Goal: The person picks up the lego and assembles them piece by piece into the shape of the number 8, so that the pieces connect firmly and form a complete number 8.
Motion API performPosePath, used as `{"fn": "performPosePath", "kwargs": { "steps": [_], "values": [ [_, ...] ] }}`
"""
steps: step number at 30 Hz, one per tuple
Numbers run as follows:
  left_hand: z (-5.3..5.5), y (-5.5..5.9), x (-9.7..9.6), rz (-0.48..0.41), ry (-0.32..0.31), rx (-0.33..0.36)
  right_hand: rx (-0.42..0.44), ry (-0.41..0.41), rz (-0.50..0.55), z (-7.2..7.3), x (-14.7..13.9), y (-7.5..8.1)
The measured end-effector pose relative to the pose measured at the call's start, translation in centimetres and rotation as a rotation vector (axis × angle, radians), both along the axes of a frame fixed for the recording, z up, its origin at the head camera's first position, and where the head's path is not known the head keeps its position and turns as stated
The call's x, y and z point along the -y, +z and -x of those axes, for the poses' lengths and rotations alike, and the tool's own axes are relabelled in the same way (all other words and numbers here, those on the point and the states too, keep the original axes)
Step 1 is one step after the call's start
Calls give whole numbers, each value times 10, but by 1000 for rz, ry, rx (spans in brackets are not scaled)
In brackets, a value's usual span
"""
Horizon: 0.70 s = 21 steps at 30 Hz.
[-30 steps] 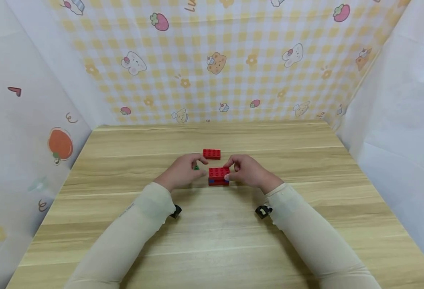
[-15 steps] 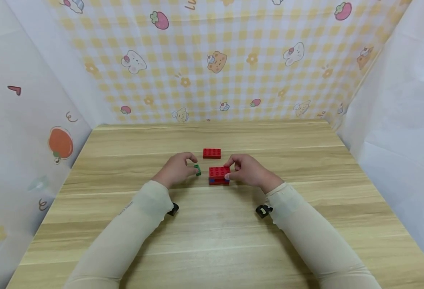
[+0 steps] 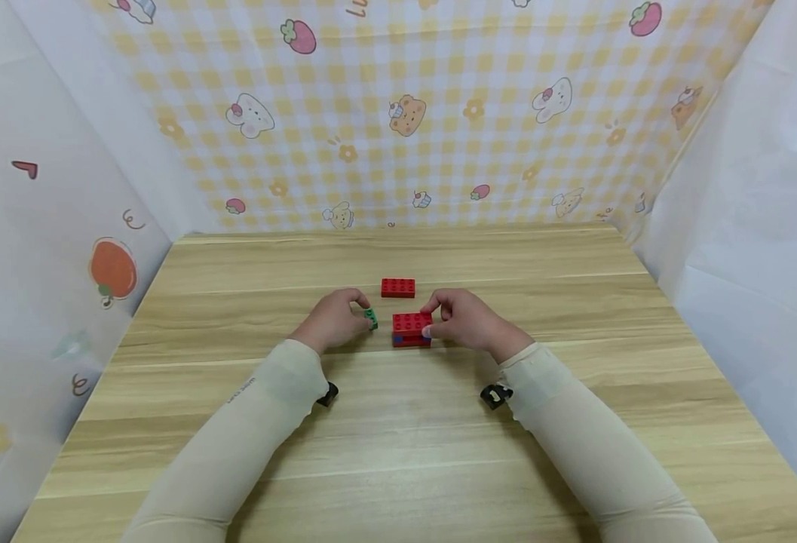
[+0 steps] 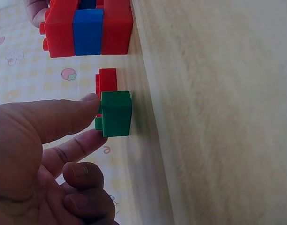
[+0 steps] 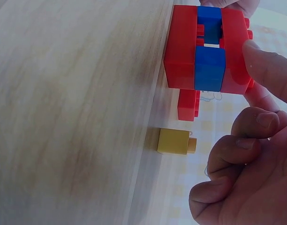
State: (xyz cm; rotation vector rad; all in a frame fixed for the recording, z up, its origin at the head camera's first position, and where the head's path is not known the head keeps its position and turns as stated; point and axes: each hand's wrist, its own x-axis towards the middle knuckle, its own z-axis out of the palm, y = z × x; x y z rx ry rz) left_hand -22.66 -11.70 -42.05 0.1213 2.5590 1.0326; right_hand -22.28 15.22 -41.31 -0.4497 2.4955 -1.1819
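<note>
My left hand (image 3: 333, 320) is at a small green brick (image 4: 117, 114) on the table, thumb and index finger at its two ends near the studs. The other left fingers are curled beside it. To the right stands a small stack: a red brick on top (image 3: 412, 323), blue bricks (image 5: 210, 68) in the middle with a gap between them, and a red brick at the bottom (image 5: 182, 51). My right hand (image 3: 462, 324) pinches the stack's right end, thumb on the near side of the top red brick and index finger behind it.
Behind the stack lies a loose red brick (image 3: 398, 288). A yellow brick (image 5: 173, 141) sits beyond the right hand, hidden from the head view. The wooden table (image 3: 398, 452) ends at a checked cloth backdrop (image 3: 371, 113).
My left hand has moved left from beside the stack to the green brick, and its thumb and index finger have come in around it. The right hand and stack have stayed put.
</note>
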Motion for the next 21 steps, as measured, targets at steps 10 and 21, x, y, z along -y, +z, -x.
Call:
{"fn": "performPosePath", "kwargs": {
  "steps": [10, 21],
  "values": [
    [1, -1, -2, 25, -6, 11, 1, -1, -6, 0, 1, 0],
    [3, -2, -6, 55, -34, 0, -13, 1, -13, -1, 1, 1]
  ]
}}
